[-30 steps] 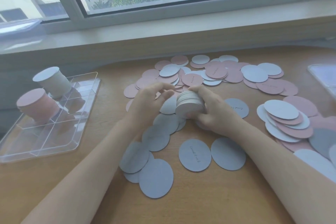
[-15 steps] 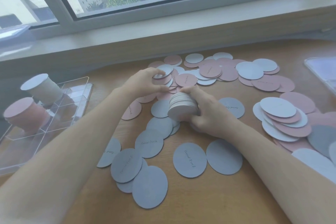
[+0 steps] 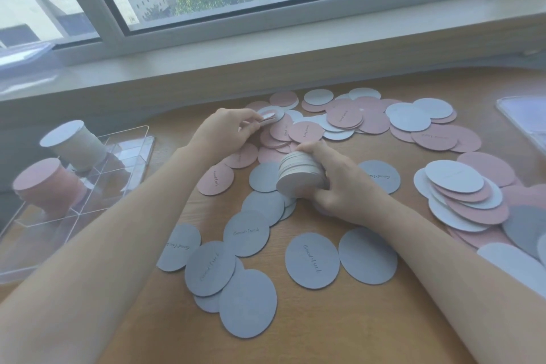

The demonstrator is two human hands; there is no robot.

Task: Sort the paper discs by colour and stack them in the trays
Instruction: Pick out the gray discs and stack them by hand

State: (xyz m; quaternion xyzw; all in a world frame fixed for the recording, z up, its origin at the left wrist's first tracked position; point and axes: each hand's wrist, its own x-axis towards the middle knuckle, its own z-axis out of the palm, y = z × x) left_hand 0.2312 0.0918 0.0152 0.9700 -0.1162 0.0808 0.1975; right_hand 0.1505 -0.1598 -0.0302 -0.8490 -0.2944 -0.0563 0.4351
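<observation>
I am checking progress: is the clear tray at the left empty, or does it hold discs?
It holds discs. The tray carries a pink stack and a white stack; its near compartments look empty.

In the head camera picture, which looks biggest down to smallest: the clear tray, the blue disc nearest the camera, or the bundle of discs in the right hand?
1. Clear tray
2. Blue disc nearest the camera
3. Bundle of discs in the right hand

The wide-angle lens enlarges what lies nearest the camera, so this ranks apparent size only.
</observation>
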